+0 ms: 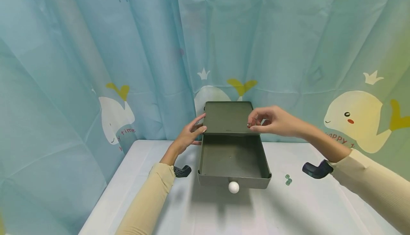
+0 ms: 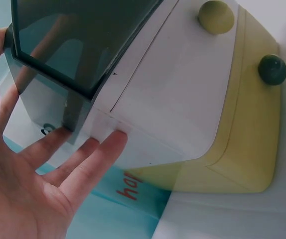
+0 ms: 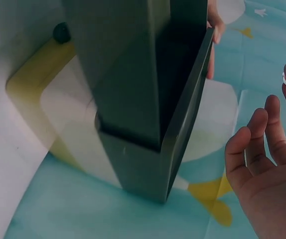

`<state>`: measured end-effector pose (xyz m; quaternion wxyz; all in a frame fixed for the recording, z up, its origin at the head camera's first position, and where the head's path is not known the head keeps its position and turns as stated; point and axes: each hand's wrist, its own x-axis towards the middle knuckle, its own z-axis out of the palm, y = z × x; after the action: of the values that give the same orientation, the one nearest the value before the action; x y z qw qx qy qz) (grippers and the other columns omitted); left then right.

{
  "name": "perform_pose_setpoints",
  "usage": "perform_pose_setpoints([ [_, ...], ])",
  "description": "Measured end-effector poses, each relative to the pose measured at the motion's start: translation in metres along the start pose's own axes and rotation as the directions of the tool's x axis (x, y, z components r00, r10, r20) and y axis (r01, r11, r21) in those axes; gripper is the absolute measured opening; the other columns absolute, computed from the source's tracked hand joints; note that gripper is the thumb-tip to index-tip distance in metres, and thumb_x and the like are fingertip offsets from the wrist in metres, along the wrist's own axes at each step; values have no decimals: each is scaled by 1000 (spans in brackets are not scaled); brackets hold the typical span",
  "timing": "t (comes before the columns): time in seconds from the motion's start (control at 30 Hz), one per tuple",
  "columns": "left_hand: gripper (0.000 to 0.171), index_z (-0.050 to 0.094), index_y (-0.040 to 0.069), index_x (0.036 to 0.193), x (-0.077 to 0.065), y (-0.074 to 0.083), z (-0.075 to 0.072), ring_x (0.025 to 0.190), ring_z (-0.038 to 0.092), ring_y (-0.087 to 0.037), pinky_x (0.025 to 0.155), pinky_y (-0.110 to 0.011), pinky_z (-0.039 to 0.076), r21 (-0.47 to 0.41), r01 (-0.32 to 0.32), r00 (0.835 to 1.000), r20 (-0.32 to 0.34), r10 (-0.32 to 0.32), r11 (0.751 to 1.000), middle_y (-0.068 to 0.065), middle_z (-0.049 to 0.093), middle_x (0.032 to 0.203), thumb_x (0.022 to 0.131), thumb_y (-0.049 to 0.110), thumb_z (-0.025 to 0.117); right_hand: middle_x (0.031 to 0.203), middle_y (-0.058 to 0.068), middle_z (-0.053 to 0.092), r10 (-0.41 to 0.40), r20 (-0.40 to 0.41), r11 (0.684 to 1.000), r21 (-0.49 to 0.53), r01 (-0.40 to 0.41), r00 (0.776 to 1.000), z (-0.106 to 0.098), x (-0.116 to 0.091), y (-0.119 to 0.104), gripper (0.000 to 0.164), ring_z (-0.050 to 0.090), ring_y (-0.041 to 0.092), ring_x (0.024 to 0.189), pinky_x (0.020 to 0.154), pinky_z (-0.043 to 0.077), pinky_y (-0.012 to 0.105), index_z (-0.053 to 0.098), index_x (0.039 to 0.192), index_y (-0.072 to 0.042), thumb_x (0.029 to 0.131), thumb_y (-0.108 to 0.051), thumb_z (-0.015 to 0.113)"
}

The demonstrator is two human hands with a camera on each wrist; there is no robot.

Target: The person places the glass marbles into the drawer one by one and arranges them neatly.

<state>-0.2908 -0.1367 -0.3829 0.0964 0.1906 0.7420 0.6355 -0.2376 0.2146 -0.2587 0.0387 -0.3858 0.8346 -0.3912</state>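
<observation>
A small drawer cabinet [image 1: 228, 116] stands against the curtain, its dark green top drawer [image 1: 214, 181] pulled out towards me. That drawer has a round white knob [image 1: 234, 187]. My left hand [image 1: 187, 135] touches the cabinet's left side with spread, fairly straight fingers, one near the top edge. Over the right part of the cabinet top, my right hand [image 1: 273, 121] pinches a tiny object [image 1: 249, 125] between thumb and finger. It looks reddish brown in the head view, while a white bit [image 3: 285, 79] shows in the right wrist view; its kind is unclear.
Several small green discs [image 1: 288, 180] lie on the white table [image 1: 298, 213] right of the drawer. Below the green drawer are a white drawer [image 2: 173, 89] and a yellow drawer [image 2: 255, 124], both with round knobs. A printed blue curtain [image 1: 153, 68] hangs behind.
</observation>
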Motion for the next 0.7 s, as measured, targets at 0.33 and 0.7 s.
perform_pose_setpoints([
  [0.33,63,34,38,161,0,1,1,145,41,-38,96,-59,53,10,-6,1000,2,6,1000,-16,30,165,104,35,60,93,1,71,-50,63,999,17,49,997,21,30,-10,13,63,22,82,70,56,31,72,103,-18,94,-11,77],
  [0.7,63,34,40,160,2,-1,0,144,41,-39,95,-59,54,24,5,1000,-8,-5,1000,-16,30,165,103,37,60,93,0,71,-130,139,990,76,120,982,47,58,-13,9,62,24,80,68,54,34,71,103,-15,95,-13,75],
])
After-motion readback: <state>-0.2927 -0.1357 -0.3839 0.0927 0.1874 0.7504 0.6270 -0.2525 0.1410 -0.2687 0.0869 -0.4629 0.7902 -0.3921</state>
